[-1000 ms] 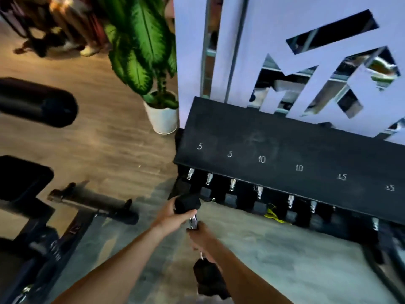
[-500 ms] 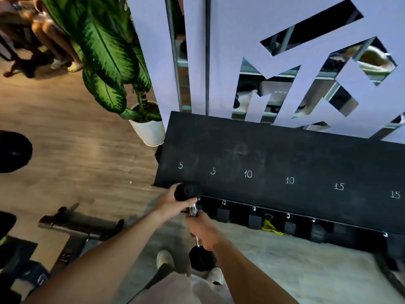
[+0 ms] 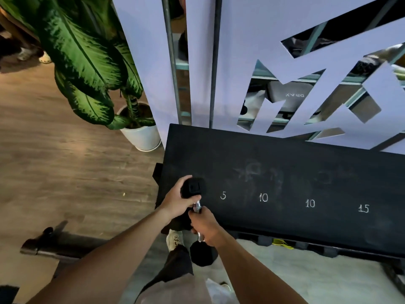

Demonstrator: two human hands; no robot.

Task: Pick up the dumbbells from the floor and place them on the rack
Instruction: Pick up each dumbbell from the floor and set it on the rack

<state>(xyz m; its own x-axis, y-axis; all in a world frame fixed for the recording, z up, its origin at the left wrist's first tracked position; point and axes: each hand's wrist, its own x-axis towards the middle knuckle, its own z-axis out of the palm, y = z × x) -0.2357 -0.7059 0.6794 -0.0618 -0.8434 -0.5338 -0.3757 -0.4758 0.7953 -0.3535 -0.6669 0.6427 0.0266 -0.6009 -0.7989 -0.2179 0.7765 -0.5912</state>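
Observation:
I hold one black hex dumbbell [image 3: 202, 253] with a chrome handle, tilted so its far head is over the left end of the black rack top [image 3: 285, 172]. My left hand [image 3: 178, 199] cups the far head where the leftmost chalk number lies hidden. My right hand [image 3: 206, 226] is closed around the chrome handle. The near head hangs below my right hand, in front of the rack. White numbers 5, 10, 10, 15 run along the rack's front edge.
A potted plant [image 3: 140, 132] in a white pot stands left of the rack. A lilac cut-out wall panel [image 3: 241, 62] rises behind the rack. A bench foot [image 3: 54, 244] lies on the wooden floor at lower left. More dumbbells sit on the lower shelf [image 3: 306, 244].
The dumbbell has risen in both hands from below the rack's front edge to the top's left end. The view has moved closer to the rack.

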